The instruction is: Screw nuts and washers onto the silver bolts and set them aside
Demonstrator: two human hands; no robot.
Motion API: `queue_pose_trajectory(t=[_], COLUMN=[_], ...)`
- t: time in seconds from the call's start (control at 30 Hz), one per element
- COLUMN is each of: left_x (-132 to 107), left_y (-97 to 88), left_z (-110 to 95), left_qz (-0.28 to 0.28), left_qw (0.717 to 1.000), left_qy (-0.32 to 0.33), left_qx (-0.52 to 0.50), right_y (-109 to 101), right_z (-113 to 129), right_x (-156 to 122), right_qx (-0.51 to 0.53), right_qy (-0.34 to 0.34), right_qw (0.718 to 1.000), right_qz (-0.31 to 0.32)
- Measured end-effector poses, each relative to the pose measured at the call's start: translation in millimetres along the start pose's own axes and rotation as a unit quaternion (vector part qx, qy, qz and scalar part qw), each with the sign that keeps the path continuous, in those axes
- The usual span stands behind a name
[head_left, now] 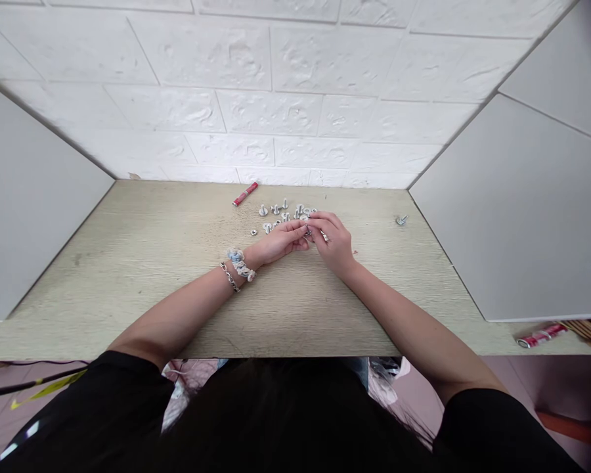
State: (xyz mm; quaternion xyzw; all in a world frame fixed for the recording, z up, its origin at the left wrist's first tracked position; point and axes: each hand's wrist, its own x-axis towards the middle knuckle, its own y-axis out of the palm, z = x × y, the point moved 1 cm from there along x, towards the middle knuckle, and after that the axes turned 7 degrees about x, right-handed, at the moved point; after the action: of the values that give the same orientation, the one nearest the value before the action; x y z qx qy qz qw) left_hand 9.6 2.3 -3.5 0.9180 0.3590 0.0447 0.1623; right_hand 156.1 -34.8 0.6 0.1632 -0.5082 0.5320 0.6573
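My left hand (282, 240) and my right hand (335, 242) meet over the middle of the table, fingertips close together. Pinched between them is a small silver metal fastener (308, 231), mostly covered by the fingers, so I cannot make out whether it is a bolt or a nut. Just beyond the hands lies a loose group of bolts (276, 209) with washers and nuts, some standing on their heads. One nut (253, 232) sits apart, left of the group. My right hand partly hides a few pieces on its side.
A red tube (245, 194) lies near the white brick wall (241, 112). Off to the right is a lone bolt with a washer (402, 221). Grey panels (34, 217) stand on both sides. Another red tube (542, 336) rests at the front right edge.
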Motion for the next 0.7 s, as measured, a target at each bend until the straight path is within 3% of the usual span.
queue_pose_trajectory(t=[0.3, 0.7], left_x=[-0.8, -2.6], left_y=[-1.1, -0.9], left_z=[1.1, -1.7], left_qz=[0.014, -0.012], left_qw=[1.000, 0.999], left_qy=[-0.022, -0.029], left_qx=[-0.015, -0.036], right_y=[-0.6, -2.9], right_z=[0.2, -2.9], right_x=[-0.1, 2.3], right_qx=[-0.001, -0.009], right_qy=[0.064, 0.062], right_qw=[0.998, 0.998], right_qz=[0.027, 0.019])
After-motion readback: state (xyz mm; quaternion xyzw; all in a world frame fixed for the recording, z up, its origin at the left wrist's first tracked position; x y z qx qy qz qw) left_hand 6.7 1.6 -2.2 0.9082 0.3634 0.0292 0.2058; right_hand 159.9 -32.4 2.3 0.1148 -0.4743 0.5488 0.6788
